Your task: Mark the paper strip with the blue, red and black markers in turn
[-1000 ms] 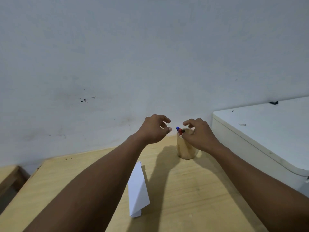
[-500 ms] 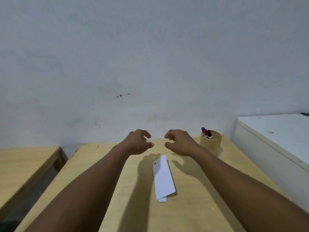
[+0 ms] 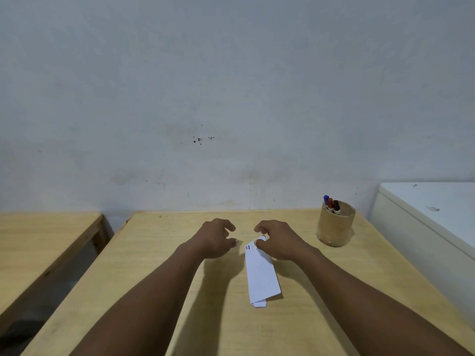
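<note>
A white folded paper strip (image 3: 262, 273) lies lengthwise on the wooden table (image 3: 159, 255). Small blue, red and black marks (image 3: 247, 248) show at its far left corner. My right hand (image 3: 279, 240) pinches the far end of the strip between thumb and forefinger. My left hand (image 3: 216, 237) hovers just left of the strip with fingers curled and apart, holding nothing. The blue marker (image 3: 326, 200), red marker (image 3: 330, 203) and black marker (image 3: 336, 206) stand in a round tan cup (image 3: 334, 227) at the far right of the table.
A white cabinet top (image 3: 431, 214) stands right of the table, higher than it. A second wooden table (image 3: 38, 240) sits to the left across a narrow gap. A plain wall rises just behind the table.
Both hands have drawn back from the marker cup to the paper strip. My right hand has come down onto the strip's far end. The view has swung left.
</note>
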{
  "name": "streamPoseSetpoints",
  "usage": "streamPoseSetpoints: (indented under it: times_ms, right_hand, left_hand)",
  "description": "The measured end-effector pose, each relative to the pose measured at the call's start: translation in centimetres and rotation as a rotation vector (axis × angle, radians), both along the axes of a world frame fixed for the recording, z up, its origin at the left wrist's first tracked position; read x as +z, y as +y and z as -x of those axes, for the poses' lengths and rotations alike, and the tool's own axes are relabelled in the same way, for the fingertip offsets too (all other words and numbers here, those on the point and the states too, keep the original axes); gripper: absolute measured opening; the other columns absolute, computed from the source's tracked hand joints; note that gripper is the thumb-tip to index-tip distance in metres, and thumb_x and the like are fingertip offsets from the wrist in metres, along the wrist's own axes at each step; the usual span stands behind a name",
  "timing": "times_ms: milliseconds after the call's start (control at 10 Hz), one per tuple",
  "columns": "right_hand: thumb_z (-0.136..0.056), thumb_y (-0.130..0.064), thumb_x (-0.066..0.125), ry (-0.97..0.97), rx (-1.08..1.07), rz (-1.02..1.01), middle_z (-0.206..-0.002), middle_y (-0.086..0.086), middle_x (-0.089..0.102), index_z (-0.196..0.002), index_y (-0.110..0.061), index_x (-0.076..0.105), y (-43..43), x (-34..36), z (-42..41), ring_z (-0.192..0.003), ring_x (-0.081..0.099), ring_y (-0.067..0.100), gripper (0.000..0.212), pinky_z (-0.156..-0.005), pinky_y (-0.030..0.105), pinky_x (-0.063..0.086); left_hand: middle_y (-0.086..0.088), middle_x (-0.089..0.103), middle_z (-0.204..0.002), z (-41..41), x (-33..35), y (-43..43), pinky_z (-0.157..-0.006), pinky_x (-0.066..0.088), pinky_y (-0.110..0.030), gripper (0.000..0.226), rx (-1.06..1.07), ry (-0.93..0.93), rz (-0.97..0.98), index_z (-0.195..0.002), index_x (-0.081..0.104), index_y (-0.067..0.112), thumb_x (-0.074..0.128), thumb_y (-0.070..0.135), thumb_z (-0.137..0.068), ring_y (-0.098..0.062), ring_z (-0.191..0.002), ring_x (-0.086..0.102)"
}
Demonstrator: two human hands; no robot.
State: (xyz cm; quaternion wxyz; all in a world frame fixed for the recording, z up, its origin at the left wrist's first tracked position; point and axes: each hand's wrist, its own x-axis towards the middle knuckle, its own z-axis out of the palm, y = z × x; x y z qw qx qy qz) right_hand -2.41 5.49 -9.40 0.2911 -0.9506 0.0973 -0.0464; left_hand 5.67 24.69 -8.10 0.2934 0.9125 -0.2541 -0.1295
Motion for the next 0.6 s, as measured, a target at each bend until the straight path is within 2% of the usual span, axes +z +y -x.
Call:
streamPoseSetpoints:
  times_ms: [200,500,600]
  right_hand:
    - [-0.091,-0.021,0.063,-0.010,0.002,0.010,-0.136,0.006,0.061,-0.130,-0.014,0.064,-0.2,-0.2,0.1,-0.123,0.057,0.020,0.040,-0.093,0.024,0.042]
    - [-0.090,-0.025,0.064,-0.015,-0.018,0.019,-0.139,0.006,0.060,-0.131,-0.019,0.064,-0.6,1.7,0.2,-0.125,0.057,0.020,0.042,-0.101,0.031,0.046]
    - [-0.091,-0.027,0.064,-0.054,-0.018,0.014,-0.138,0.004,0.059,-0.132,-0.021,0.062,-0.4,2.7,0.4,-0.126,0.056,0.019,0.042,-0.100,0.031,0.046]
  left_hand:
    - [-0.005,0.065,-0.128,0.1,-0.4,-0.4,-0.086,0.042,-0.025,0.045,-0.015,-0.012,0.006,-0.130,0.062,0.022,0.072,0.036,-0.089,-0.018,-0.102,0.058]
    - [-0.005,0.064,-0.128,0.2,1.4,-1.1,-0.088,0.049,-0.029,0.046,-0.036,-0.045,0.027,-0.130,0.061,0.022,0.072,0.037,-0.089,-0.022,-0.110,0.063]
    - [-0.005,0.065,-0.126,0.5,2.7,-1.4,-0.082,0.049,-0.027,0.044,-0.046,-0.072,0.074,-0.129,0.062,0.022,0.072,0.037,-0.089,-0.021,-0.105,0.065]
